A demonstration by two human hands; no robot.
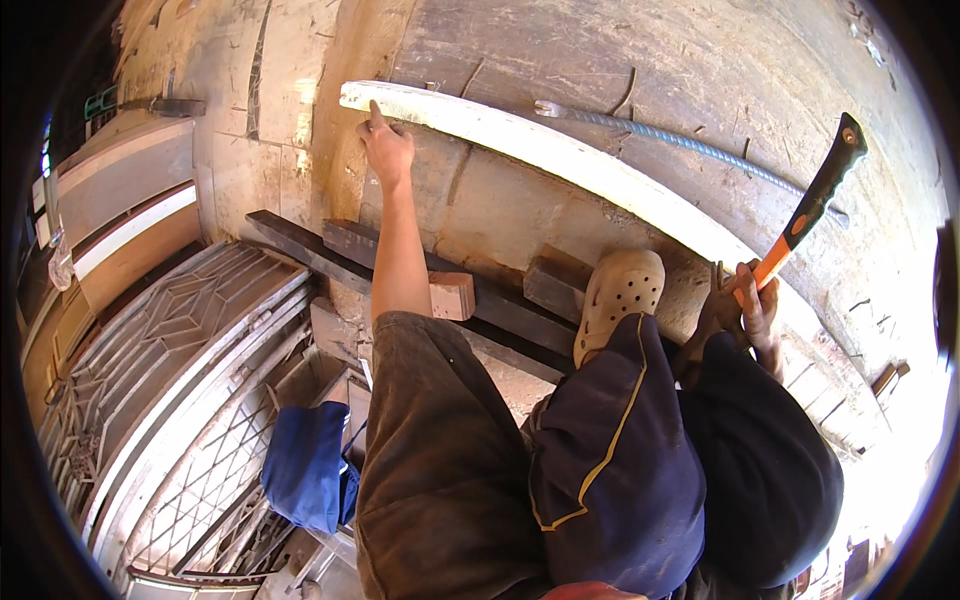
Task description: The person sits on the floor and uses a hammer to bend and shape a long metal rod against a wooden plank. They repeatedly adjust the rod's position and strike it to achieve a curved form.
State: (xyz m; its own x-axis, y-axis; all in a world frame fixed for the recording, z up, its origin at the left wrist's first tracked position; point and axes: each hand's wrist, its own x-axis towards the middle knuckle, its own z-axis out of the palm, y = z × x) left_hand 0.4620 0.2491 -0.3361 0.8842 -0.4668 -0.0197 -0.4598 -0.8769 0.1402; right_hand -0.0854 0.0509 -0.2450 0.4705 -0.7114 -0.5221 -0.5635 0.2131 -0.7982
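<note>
Sunlit concrete slab (600,60), scuffed and dusty, under a worker perched above ornate metal window grilles (170,380). Left hand (385,145) stretched out, forefinger raised, other fingers resting on the near end of a long pale wooden plank (560,160) lying across the slab. Right hand (752,300) clenched round the orange grip of a black-and-orange hammer (815,200), head out of sight, handle angled up and away. Foot in a perforated cream clog (620,290) planted on dark timber blocks (545,285) beside the plank. Ribbed steel rebar (660,135) just beyond the plank. Judged risky: a swing landing near the bracing fingers, the plank skidding on loose grit, the soft clog slipping off the blocks, or a dropped hammer falling toward the grilles and the blue-clad person (305,465) below.
</note>
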